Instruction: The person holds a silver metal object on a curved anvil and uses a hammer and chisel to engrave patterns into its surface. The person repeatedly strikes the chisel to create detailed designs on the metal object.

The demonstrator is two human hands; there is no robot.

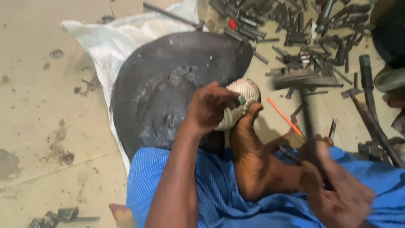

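One ribbed, rounded pale shell (pixel 240 101) is clamped by left hand (pixel 209 107) fingers; one blurred hammer (pixel 304 84) is gripped by right hand (pixel 337 190).

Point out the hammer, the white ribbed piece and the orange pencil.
hammer (pixel 304 80), head view, on its blurred metal head.
white ribbed piece (pixel 244 90), head view, on its ribbed upper face beside the left hand (pixel 209 107).
orange pencil (pixel 283 116), head view, mid-shaft.

dark block (pixel 168 80): rough, matt | shell (pixel 240 103): ribbed, pale | garment (pixel 219 190): blue cloth
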